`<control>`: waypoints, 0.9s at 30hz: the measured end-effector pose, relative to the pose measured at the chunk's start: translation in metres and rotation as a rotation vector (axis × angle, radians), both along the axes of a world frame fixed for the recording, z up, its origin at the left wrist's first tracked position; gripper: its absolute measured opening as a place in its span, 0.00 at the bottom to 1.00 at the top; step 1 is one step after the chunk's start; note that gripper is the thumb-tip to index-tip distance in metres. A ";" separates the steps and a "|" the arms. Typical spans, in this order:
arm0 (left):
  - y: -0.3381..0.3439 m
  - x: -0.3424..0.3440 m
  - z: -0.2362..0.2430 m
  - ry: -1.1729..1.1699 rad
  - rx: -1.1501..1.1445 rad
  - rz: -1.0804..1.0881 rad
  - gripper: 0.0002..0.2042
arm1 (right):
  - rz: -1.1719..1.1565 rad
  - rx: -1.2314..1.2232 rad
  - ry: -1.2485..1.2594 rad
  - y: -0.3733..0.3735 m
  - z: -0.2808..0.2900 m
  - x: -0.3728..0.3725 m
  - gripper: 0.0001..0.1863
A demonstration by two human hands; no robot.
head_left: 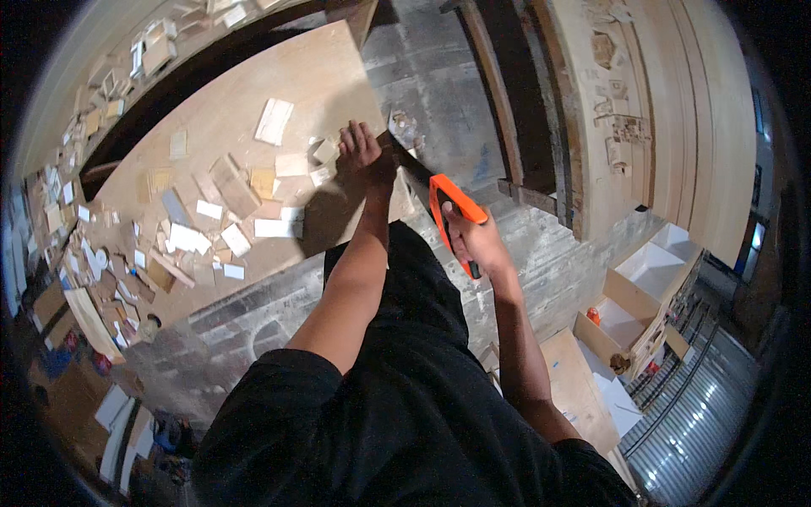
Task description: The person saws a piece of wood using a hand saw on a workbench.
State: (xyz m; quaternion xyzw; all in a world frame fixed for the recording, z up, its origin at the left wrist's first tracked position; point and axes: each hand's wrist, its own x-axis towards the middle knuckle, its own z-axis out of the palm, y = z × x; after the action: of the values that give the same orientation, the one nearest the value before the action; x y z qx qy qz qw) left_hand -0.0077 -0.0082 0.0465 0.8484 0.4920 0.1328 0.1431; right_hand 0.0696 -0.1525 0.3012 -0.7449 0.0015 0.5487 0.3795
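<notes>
My left hand [363, 154] rests near the right edge of a pale plywood worktop [220, 93], fingers apart and pointing away from me, beside small wood offcuts [325, 152]. My right hand [469, 237] grips the orange handle [456, 203] of a handsaw. Its dark blade [410, 160] runs up and left to the worktop's edge by my left hand; where the teeth meet the wood is hard to make out.
Scattered offcuts [190, 239] cover the worktop's left part. At right stand a wooden bench [608, 194] with carved pieces and a divided plywood box [634, 279]. Grey floor [422, 76] shows between worktop and bench. A second shelf [110, 101] lines the upper left.
</notes>
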 end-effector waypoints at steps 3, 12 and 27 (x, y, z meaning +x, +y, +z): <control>-0.001 -0.001 -0.003 -0.069 -0.028 0.023 0.31 | 0.009 0.054 0.025 -0.002 -0.003 -0.002 0.18; 0.004 0.002 -0.028 0.036 0.050 0.044 0.32 | 0.188 0.077 -0.317 -0.024 0.044 -0.054 0.22; -0.003 -0.002 -0.023 -0.003 -0.010 0.037 0.32 | 0.172 0.110 -0.292 -0.016 -0.016 -0.047 0.21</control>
State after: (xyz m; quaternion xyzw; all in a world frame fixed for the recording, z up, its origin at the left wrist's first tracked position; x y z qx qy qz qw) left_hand -0.0095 -0.0115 0.0233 0.8382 0.5081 0.1342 0.1456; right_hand 0.0223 -0.1684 0.2851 -0.7922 -0.1473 0.4644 0.3674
